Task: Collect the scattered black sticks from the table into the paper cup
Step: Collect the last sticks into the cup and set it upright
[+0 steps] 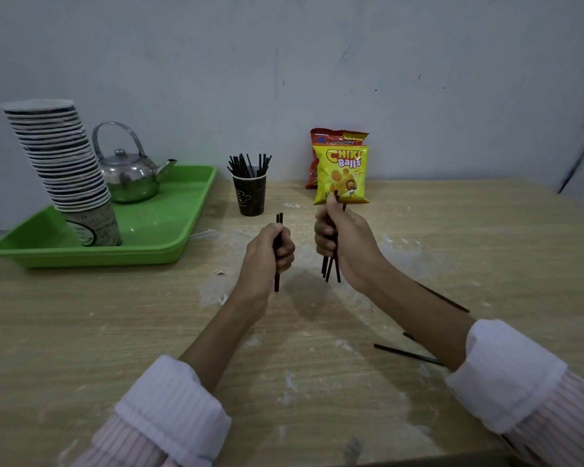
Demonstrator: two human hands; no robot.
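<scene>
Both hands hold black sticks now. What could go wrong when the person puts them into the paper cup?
1. The paper cup is already crowded with fanned-out sticks; pushing more in might tip it.
2. The bundle in the right hand splays unevenly, so a stick may slip out.
3. Loose sticks lie beside the right forearm, partly hidden; the sleeve could sweep them away.

Pink-striped sleeves (139,443), white turned-back cuffs (172,402)
</scene>
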